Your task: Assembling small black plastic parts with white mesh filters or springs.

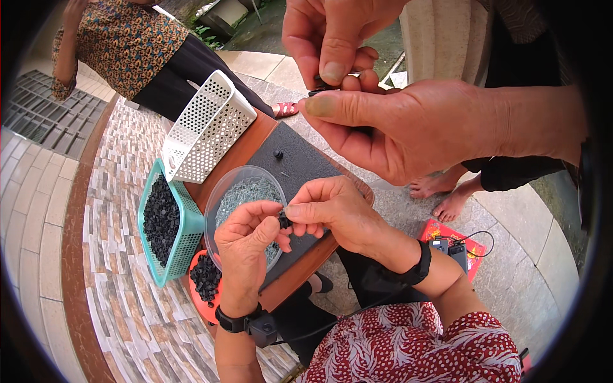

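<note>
My left hand (246,246) and my right hand (338,214) meet over a round clear tub (211,233) of small shiny pale pieces. Pinched between their fingertips is a small black part (285,221), partly covered by the fingers, so its exact kind does not show. Both wrists carry black straps. Just left of my left hand, an orange-red dish (199,302) holds a heap of small black parts (205,278). Another small black part (278,154) lies on the dark grey mat (306,159), beyond the tub.
At upper right, a co-worker's two hands (396,127) hold small black pieces close to my view. A teal basket (191,246) full of black parts stands left, beside a white perforated basket (214,127) on the wooden table (230,150). Another person (137,51) stands at upper left.
</note>
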A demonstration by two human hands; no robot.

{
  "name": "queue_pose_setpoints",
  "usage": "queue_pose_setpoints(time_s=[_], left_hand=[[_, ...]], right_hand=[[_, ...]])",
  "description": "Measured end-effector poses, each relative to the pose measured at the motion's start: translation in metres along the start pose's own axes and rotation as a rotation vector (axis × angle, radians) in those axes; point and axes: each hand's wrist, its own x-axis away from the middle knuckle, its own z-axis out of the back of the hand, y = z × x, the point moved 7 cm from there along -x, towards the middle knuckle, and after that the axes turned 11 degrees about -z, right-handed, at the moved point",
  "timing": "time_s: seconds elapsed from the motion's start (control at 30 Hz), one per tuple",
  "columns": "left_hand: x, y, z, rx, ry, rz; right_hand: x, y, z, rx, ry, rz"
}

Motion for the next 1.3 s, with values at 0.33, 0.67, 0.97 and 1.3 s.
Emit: queue_pose_setpoints(time_s=[0.33,0.67,0.97,1.3], left_hand=[[0.014,-0.009,0.015,0.024,0.068,0.052],[0.023,-0.020,0.029,0.032,0.175,0.066],[0.030,0.005,0.024,-0.322,0.183,-0.224],[0.037,0.035,0.000,-0.626,-0.026,-0.526]], right_hand=[[-0.013,0.004,-0.017,0.112,0.022,0.037],[-0.020,0.014,-0.021,0.164,0.128,0.130],[0.001,0.017,-0.033,0.131,0.035,0.219],[0.031,0.006,-0.028,0.324,0.040,0.589]])
